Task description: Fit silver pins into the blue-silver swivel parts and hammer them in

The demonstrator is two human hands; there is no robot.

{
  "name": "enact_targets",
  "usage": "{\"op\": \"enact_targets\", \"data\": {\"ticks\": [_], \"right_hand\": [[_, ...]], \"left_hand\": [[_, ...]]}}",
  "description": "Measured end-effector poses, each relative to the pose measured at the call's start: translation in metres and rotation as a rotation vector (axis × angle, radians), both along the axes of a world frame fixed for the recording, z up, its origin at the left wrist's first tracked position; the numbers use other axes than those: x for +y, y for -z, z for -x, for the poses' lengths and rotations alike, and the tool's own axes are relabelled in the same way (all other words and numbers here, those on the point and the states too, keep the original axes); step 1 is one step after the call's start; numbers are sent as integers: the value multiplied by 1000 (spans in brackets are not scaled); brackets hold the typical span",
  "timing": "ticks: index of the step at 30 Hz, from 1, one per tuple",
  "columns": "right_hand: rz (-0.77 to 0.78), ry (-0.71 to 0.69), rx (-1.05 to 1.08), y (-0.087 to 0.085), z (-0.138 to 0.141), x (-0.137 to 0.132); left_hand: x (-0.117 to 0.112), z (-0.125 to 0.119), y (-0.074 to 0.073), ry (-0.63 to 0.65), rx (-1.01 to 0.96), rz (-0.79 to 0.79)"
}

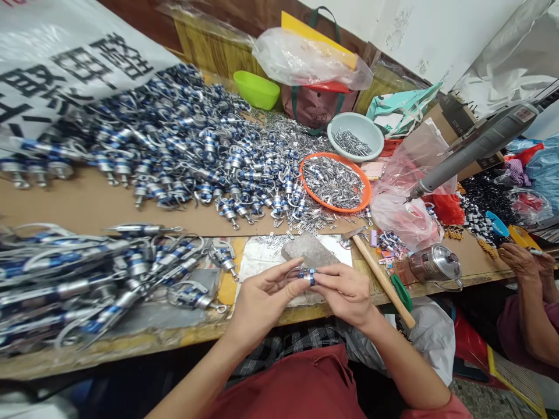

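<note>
Between both hands is a small blue-and-silver metal fitting [309, 276] with a thin curved strip on it. My left hand [267, 291] pinches its left side with thumb and fingers. On the right, the fingertips of my right hand [347, 289] close on the same piece. Just beyond the hands lies a grey stone block [309, 250] on white paper [257, 256]. Many similar blue-and-silver fittings are heaped [209, 145] on the cardboard behind, and more lie to the left [131, 267]. The fingers cover part of the held piece.
An orange tray [369, 195] holds small flat metal pieces, and a pale bowl [379, 139] holds pins. To the right lie a wooden-handled hammer [384, 282] and a metal cup [437, 265]. An electric screwdriver [476, 148] hangs above. Another person's hands [522, 259] work at far right.
</note>
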State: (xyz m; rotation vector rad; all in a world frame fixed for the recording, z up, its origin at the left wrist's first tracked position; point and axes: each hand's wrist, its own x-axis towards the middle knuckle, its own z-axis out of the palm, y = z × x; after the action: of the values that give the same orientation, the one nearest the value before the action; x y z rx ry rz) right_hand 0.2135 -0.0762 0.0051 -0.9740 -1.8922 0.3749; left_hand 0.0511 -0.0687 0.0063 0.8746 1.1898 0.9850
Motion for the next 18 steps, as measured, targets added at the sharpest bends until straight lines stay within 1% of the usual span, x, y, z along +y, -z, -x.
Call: {"op": "enact_targets", "data": {"ticks": [3, 5, 6, 7, 8, 9, 10, 11, 13, 15, 18], "right_hand": [[98, -3, -37, -5, -2, -2], [163, -53, -130, -10, -8, 6], [182, -58, -191, -12, -12, 14], [192, -30, -272, -13, -17, 24], [193, 30, -375, -13, -22, 37], [193, 137, -503, -13, -27, 51], [211, 240, -689, -11, -31, 66], [247, 296, -864, -9, -33, 80], [283, 317, -1002, -4, -34, 102], [289, 291, -1032, 1, -30, 115], [268, 276, -1044, 4, -26, 119]], "left_hand": [[-4, -3, 3, 18, -50, -27], [-4, -5, 6, 4, -76, -51], [-4, -5, 7, 7, -96, -52], [-3, -5, 7, 19, -120, -48], [-3, -5, 8, 37, -144, -44], [-2, -4, 8, 57, -164, -42], [-1, -3, 8, 79, -174, -43], [0, -3, 8, 100, -176, -46], [2, -1, 9, 145, -165, -43], [3, 0, 10, 185, -158, -31], [4, 1, 11, 206, -164, -21]]}}
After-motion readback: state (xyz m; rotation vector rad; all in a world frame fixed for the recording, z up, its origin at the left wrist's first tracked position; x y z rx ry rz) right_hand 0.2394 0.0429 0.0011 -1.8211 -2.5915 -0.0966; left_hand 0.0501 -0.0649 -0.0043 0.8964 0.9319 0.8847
